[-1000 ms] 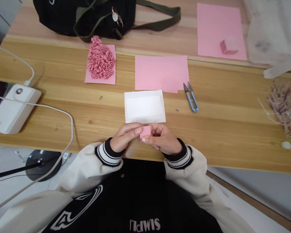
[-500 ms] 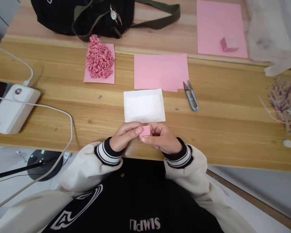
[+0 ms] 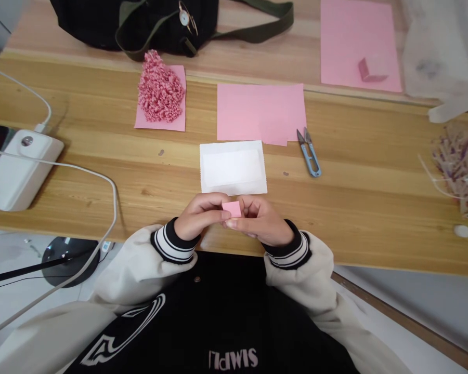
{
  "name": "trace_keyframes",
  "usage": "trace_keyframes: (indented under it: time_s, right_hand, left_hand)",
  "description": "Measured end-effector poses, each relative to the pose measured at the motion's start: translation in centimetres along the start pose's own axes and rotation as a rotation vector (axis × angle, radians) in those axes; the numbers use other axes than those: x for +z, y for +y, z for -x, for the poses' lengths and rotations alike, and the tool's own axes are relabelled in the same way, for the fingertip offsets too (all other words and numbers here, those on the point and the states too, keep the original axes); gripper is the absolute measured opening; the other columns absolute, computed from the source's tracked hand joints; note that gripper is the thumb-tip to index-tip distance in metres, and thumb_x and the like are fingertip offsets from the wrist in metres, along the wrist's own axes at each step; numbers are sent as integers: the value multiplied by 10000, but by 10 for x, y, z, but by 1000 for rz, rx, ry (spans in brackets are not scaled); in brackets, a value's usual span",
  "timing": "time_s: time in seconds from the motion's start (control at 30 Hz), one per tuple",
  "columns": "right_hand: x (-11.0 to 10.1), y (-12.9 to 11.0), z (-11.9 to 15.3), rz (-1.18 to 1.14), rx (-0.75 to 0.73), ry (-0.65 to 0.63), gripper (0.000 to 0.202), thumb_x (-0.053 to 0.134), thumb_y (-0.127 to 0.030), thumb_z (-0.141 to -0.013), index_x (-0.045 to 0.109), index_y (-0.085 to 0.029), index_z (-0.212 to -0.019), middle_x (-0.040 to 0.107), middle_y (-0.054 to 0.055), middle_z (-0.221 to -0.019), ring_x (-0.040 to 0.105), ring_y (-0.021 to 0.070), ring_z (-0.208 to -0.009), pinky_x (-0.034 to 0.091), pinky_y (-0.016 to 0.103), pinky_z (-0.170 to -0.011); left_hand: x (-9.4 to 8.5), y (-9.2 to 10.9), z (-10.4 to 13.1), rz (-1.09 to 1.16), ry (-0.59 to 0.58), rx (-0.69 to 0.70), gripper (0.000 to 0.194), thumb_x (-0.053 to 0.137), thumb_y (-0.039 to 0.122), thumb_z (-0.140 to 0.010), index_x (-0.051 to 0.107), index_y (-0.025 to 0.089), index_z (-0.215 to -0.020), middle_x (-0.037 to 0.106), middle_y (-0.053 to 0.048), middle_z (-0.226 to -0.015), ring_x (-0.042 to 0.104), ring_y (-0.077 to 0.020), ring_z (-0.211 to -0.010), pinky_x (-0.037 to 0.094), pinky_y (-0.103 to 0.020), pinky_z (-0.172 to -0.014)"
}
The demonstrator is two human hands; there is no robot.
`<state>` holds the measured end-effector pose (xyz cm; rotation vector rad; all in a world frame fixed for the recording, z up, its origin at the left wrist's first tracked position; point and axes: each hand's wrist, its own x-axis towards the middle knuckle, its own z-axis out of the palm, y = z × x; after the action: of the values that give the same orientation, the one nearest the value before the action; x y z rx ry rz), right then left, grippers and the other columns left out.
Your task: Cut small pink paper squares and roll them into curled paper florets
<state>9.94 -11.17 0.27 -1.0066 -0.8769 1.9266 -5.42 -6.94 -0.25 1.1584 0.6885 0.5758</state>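
Note:
A small pink piece of paper [image 3: 232,209] is pinched between my two hands above the table's front edge. My left hand [image 3: 201,215] grips its left side, thumb on the front face. From the right, my right hand [image 3: 263,221] holds its lower edge with thumb and fingers closed. Just beyond my fingertips lies a white sheet with jagged side edges [image 3: 233,167]. Behind it is a larger pink paper [image 3: 257,110] with a notched lower edge. Blue thread snips [image 3: 309,153] lie beside that paper's right corner, blades pointing away from me.
A bunch of pink beaded stamens [image 3: 160,91] rests on pink paper at the back left. A black bag [image 3: 89,23] with a watch lies behind. A white power bank [image 3: 21,171] and cable [image 3: 81,170] occupy the left. Dried stems [image 3: 458,161] and plastic wrapping are at right.
My left thumb has slid lower on the small pink paper, uncovering more of its upper left. Both hands stay in nearly the same place. The whole view has shifted slightly.

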Motion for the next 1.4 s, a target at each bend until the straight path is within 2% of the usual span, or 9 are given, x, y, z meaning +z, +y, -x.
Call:
trace_keyframes:
  time_s: [0.5,0.8,0.97,1.17,1.4]
  right_hand:
    - [-4,5,-1,-15,-11,-41,273,695,-302,-655,469,-150,-631,395,-97,-466,292,1,-352,182,157,-333]
    - [-1,2,1,3,-10,-14,237,701,-266,-637,501,-138,-646,415,-91,-476,291,0,-353,183,157,-329]
    - [-2,3,1,23,-14,-31,205,689,-259,-655,535,-130,-691,427,-84,-494,298,0,-352,196,155,-329]
    - [-5,4,1,60,3,-36,234,712,-250,-636,572,-133,-783,446,-76,-536,353,12,-398,266,148,-349]
    - [-5,2,3,81,-29,-29,185,675,-259,-685,590,-129,-785,425,-86,-499,323,7,-379,252,153,-352]
  left_hand:
    - [0,0,0,20,1,16,168,628,247,-683,562,125,-588,527,12,-549,476,-102,-554,372,-224,-536]
    - [1,-1,0,-6,-15,32,180,612,249,-692,556,126,-573,521,9,-545,482,-108,-552,377,-236,-542]
    - [0,-2,0,-16,2,42,182,610,247,-688,549,129,-563,518,11,-540,483,-110,-547,375,-240,-542]
    - [0,-3,-1,29,24,62,143,598,213,-685,561,130,-575,551,10,-547,479,-97,-527,369,-230,-528]
    - [0,-2,0,-14,60,73,136,573,177,-677,533,138,-553,498,30,-480,435,-84,-471,327,-223,-484]
